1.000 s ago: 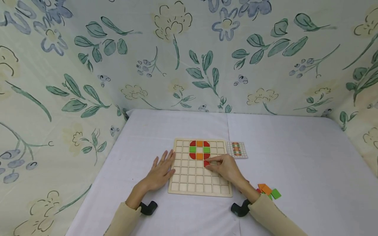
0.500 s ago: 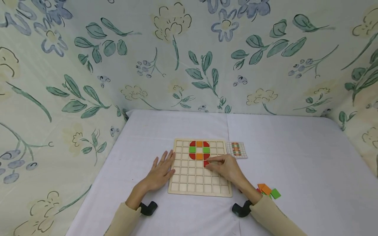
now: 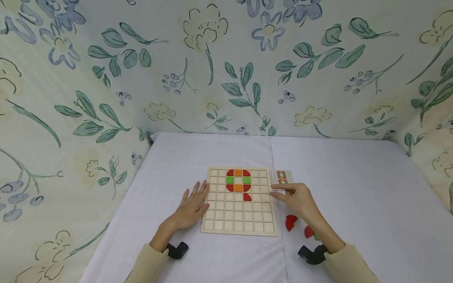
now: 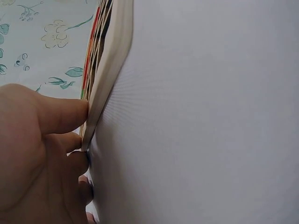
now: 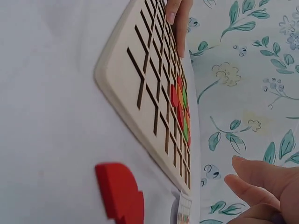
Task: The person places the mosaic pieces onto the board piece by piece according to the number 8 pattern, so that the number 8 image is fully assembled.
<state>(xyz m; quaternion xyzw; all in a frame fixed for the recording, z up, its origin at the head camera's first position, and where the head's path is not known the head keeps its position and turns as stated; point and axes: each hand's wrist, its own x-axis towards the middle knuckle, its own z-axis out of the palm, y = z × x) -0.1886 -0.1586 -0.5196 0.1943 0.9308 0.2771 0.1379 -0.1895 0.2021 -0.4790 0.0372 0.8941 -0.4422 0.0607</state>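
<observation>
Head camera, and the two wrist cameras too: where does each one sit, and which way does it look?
Head: on the person's head, looking forward and down at the wooden grid board; the left hand, right hand and sleeves show.
Left wrist: on that wrist, looking along the board's edge; the left hand shows.
Right wrist: on that wrist, looking across the board past red pieces; parts of both hands show.
Shared: head and right wrist both see the colored tiles in the board and the pattern card.
</observation>
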